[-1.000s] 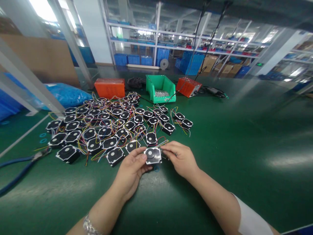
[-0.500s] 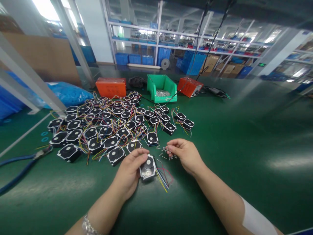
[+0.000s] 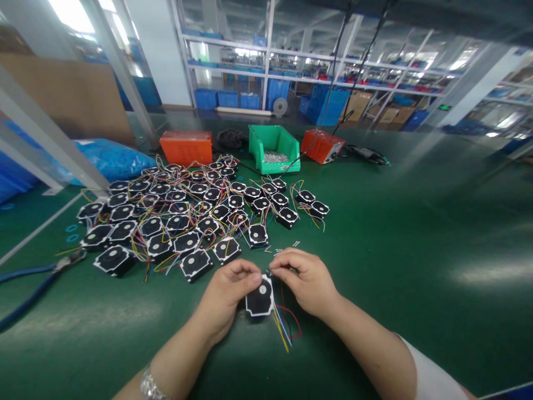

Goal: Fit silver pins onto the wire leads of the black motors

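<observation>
My left hand [image 3: 225, 297] grips a square black motor [image 3: 259, 303] with white corners by its left side and top edge, thumb on its face. Coloured wires [image 3: 283, 330] trail from the motor's right side onto the table. At its upper right corner, my right hand [image 3: 307, 282] is closed in a pinch on a small screw [image 3: 268, 273], mostly covered by the fingertips. Several loose screws [image 3: 278, 251] lie on the table just beyond the right hand.
Many similar motors [image 3: 195, 264] with tangled wires spread across the left and middle of the green table. Behind them stand a green bin [image 3: 275, 166] of screws and two orange boxes [image 3: 186, 148] [image 3: 321, 145]. Blue-handled pliers [image 3: 62, 264] lie at left.
My right hand has moved left and down from the loose screws to the motor's corner. The motor has shifted slightly right and turned its face more upward, its wires moving along.
</observation>
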Tool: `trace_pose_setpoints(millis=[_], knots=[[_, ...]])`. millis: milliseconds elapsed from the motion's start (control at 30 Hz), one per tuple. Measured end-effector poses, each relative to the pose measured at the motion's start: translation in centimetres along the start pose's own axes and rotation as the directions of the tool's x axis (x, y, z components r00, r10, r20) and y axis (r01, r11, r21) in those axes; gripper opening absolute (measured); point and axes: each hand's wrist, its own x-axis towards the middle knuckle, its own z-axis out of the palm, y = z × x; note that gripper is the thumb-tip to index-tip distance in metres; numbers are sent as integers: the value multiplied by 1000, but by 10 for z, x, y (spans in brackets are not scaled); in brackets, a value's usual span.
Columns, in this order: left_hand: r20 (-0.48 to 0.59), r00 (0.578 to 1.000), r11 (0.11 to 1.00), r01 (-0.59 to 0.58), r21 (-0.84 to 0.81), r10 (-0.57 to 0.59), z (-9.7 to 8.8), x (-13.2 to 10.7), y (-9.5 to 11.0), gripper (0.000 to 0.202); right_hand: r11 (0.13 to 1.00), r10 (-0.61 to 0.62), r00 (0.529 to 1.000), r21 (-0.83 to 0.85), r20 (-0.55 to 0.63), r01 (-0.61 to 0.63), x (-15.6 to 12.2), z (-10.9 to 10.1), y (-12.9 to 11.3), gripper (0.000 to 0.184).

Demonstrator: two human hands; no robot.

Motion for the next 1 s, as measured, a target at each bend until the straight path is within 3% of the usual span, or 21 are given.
trace_pose_setpoints(millis=[167,267,333,400,433,500,567,633,733,1000], knots=[[-29,999,1000,15,-18,-15,1,1,-1,22,952,-235,972,-195,23,235,-4,4,2,15],[-55,998,998,30,-47,-32,1,1,-1,23,939,-290,956,-181,42,293,-5,6,2,20],[-71,997,997,33,-72,-38,2,1,-1,23,973,-199,979,-117,35,201,-4,6,4,19],[-89,995,994,36,-104,-46,2,1,-1,23,999,20,1000,31,-13,-20,-2,6,7,14],[-100,994,992,39,-120,-51,2,1,0,23,978,161,986,139,-31,-155,-1,6,9,12],[-127,990,988,46,-146,-65,2,1,1,24,861,405,914,340,-12,-377,2,5,14,15],[-152,985,985,53,-162,-78,2,2,2,24,752,531,847,441,33,-489,5,5,18,21],[-127,987,983,79,-169,-101,3,1,4,23,717,572,819,459,46,-526,7,3,19,25],[-24,990,980,136,-147,-141,3,0,6,27,711,577,815,462,47,-530,8,2,17,27],[137,984,993,115,1,-115,2,-5,3,62,784,413,902,456,123,-421,2,-2,1,14]])
